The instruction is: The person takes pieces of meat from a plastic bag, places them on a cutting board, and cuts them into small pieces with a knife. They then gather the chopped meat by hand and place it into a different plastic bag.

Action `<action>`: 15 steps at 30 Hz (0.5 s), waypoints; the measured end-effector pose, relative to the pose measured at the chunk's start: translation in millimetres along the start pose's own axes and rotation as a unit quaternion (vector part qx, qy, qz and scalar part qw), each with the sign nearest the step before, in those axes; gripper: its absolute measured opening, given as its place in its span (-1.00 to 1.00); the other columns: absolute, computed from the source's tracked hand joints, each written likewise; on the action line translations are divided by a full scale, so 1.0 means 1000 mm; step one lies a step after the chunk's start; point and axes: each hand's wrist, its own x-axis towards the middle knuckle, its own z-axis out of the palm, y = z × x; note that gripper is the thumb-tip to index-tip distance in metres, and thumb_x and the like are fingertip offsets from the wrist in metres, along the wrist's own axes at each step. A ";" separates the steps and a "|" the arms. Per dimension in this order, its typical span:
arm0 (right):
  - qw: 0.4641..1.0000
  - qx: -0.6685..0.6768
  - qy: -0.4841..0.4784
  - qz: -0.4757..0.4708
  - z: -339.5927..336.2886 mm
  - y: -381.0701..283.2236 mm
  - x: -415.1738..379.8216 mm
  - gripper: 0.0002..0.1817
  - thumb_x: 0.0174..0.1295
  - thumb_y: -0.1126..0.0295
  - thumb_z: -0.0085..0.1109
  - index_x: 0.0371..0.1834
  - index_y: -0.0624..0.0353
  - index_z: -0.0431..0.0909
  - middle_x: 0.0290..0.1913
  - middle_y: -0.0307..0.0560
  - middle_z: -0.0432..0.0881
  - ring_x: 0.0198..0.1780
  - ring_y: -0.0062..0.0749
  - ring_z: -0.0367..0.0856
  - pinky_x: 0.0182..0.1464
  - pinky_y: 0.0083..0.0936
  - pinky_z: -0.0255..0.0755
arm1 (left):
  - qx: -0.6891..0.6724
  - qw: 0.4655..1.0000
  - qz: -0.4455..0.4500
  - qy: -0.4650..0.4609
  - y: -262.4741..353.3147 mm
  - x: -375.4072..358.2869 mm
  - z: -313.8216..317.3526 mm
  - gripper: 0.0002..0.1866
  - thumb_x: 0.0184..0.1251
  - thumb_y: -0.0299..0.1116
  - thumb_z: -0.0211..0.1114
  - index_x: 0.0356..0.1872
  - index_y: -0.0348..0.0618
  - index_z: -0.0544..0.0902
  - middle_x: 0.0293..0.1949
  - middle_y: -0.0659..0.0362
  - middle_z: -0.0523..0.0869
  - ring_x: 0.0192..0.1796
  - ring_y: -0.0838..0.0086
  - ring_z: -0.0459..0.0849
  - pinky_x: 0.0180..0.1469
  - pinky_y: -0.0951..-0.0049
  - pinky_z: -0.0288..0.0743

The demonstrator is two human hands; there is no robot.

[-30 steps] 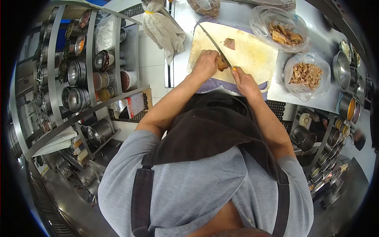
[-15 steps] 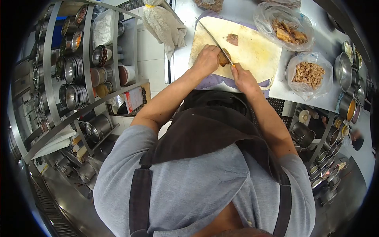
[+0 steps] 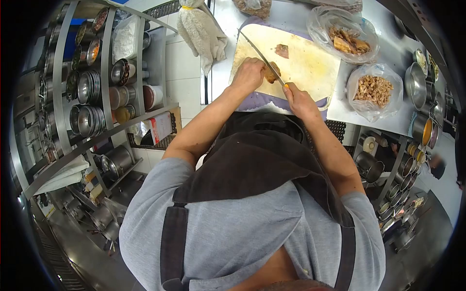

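My right hand (image 3: pixel 302 101) grips the handle of a long knife (image 3: pixel 262 57), whose blade slants up and left across a browned piece of cooked meat (image 3: pixel 273 72). Curled fingers of my left hand (image 3: pixel 249 74) hold that meat from the left, close beside the blade; they partly cover it. Both hands work over the lower part of a pale cutting board (image 3: pixel 315 65). Farther up the board lies a small pinkish scrap of meat (image 3: pixel 282 50), apart from both hands.
Right of the board, one plastic bag holds diced meat (image 3: pixel 374 91) and another holds larger browned pieces (image 3: pixel 349 42). A purple cloth (image 3: pixel 257 100) shows under the board. A towel (image 3: pixel 201 34) hangs at upper left. Racks with metal bowls (image 3: pixel 90 87) stand left; a metal bowl (image 3: pixel 415 82) sits right.
The knife has shifted slightly down and left with my right hand, and its blade now crosses nearer the meat's middle. My left hand keeps its hold. The whole view has moved a little.
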 end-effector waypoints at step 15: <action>1.000 0.006 0.029 -0.008 0.012 0.002 0.016 -0.62 0.53 0.07 -0.18 0.03 0.17 0.43 -0.45 0.37 0.63 -0.33 0.35 0.62 -0.24 0.15 0.44 | -0.011 0.999 0.042 0.000 0.000 0.003 -0.001 -0.89 0.11 -0.54 0.31 -0.32 -0.30 0.65 -0.29 -0.08 0.69 -0.14 -0.02 0.63 -0.02 0.08 0.50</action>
